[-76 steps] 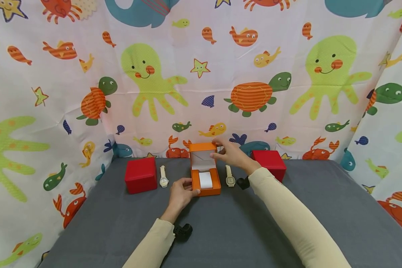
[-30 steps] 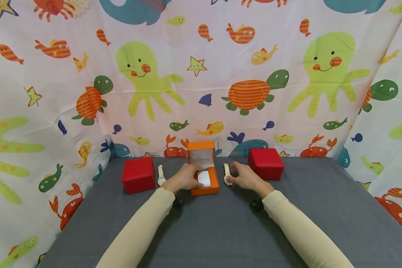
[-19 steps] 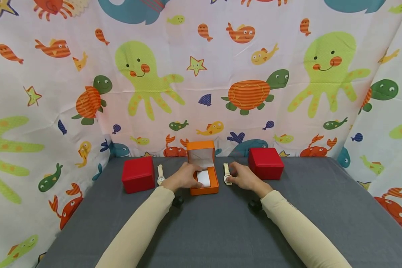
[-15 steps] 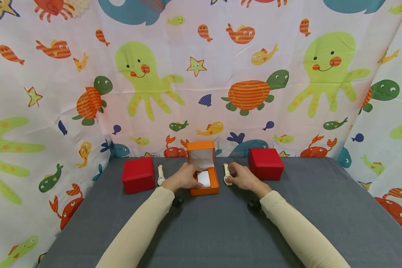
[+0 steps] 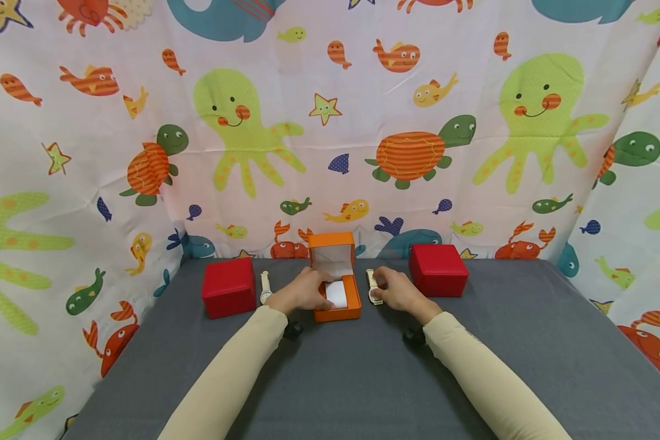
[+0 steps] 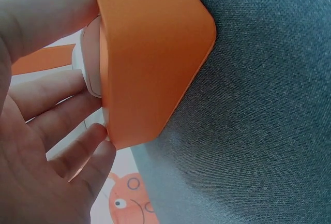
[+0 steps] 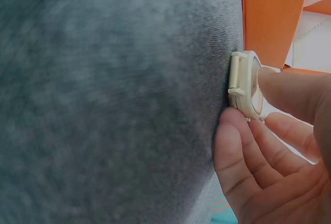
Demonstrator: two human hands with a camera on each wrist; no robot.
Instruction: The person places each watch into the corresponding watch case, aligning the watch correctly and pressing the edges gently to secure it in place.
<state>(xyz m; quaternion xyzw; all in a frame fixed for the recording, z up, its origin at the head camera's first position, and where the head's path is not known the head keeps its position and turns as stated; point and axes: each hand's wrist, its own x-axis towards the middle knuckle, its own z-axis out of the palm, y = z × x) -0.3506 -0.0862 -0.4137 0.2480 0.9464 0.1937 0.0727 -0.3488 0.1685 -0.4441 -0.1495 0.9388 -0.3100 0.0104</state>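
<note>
two bare hands in cream sleeves work at the back middle of a grey cloth table point(image 5: 363, 379). the orange box point(image 5: 338, 287) stands open there, lid upright, white cushion point(image 5: 338, 294) showing inside its base.

left hand point(image 5: 302, 292) is at the box's left side, fingers curled over the near-left wall and touching the cushion; in the left wrist view the fingers point(image 6: 57, 100) wrap the orange wall and press against the pale cushion edge, so it grips the box.

right hand point(image 5: 394, 290) sits just right of the box on the cream watch point(image 5: 372, 288), which lies flat on the cloth between the orange box and the right red box point(image 5: 438, 269). in the right wrist view the thumb tip point(image 7: 287, 92) lies on the watch face point(image 7: 248, 84) and a finger touches the case edge from below, so the hand pinches the watch case. the watch looks to be lying on the cloth, close beside the orange wall.

a second pale watch point(image 5: 266, 288) lies flat between the left hand and the left red box point(image 5: 229, 287), both red boxes closed. small black items lie on the cloth under each wrist. sea-animal print curtain point(image 5: 330, 122) hangs behind and at the sides.
</note>
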